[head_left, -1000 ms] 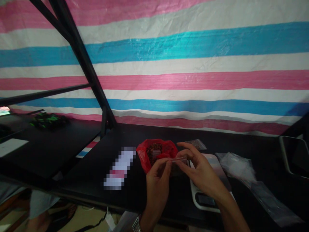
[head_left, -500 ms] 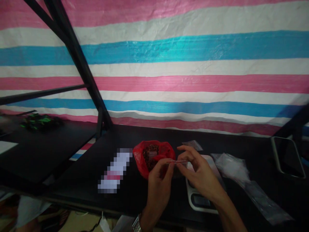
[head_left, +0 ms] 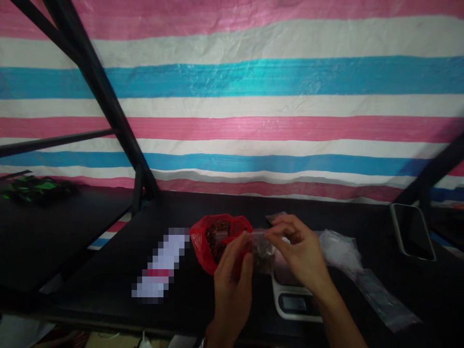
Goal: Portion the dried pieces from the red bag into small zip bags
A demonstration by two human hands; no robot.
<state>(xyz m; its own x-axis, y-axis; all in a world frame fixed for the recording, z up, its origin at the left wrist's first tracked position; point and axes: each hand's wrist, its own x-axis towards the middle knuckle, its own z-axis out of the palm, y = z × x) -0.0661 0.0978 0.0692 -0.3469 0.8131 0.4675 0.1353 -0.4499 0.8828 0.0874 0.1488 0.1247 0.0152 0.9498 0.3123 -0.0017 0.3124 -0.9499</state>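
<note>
1. The right hand (head_left: 302, 253) pinches a top corner of the small clear bag (head_left: 263, 256) between thumb and fingers; a slack pinch could let it slip.
2. The left hand (head_left: 232, 285) meets the opposite upper edge, whether clamped or merely touching I cannot tell; uneven support might tilt the dark contents.
3. The bag hangs between both hands, near the red bag (head_left: 200, 244); an unsealed mouth, if so, could spill.
4. The right forearm, dipping, might knock the scale (head_left: 295, 304).

Left hand (head_left: 232, 282) and right hand (head_left: 304, 253) hold small clear bag (head_left: 264, 255) near top; red bag (head_left: 198, 244), white scale (head_left: 290, 290) nearby.
</note>
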